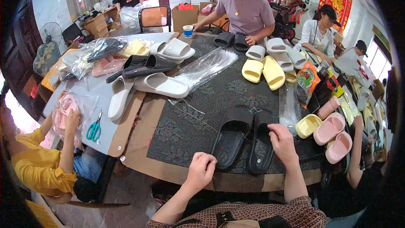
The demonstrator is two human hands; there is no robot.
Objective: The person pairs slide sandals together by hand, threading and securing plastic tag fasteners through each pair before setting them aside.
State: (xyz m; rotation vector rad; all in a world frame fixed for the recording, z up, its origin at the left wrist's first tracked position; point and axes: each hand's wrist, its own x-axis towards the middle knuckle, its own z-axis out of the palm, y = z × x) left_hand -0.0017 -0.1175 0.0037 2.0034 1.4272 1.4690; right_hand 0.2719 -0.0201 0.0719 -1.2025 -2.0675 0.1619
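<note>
Before me on the dark patterned mat lies a pair of black slide slippers, the left slipper [232,128] and the right slipper [260,154] side by side with toes pointing away. A thin tie [255,110] shows between their straps. My left hand [201,169] is closed, its curled fingers at the outer heel edge of the left slipper. My right hand [283,142] is also closed, thumb and fingers together by the strap and inner sole of the right slipper. What either hand pinches, if anything, is hidden.
White slippers [162,85], dark slippers and clear plastic bags [206,69] lie left. Yellow slippers [273,73] and pink slippers [338,147] are at right. Teal-handled scissors [94,131] lie near a person in yellow [42,164] holding a bagged pink item. Opposite, another person [244,10] touches dark slippers.
</note>
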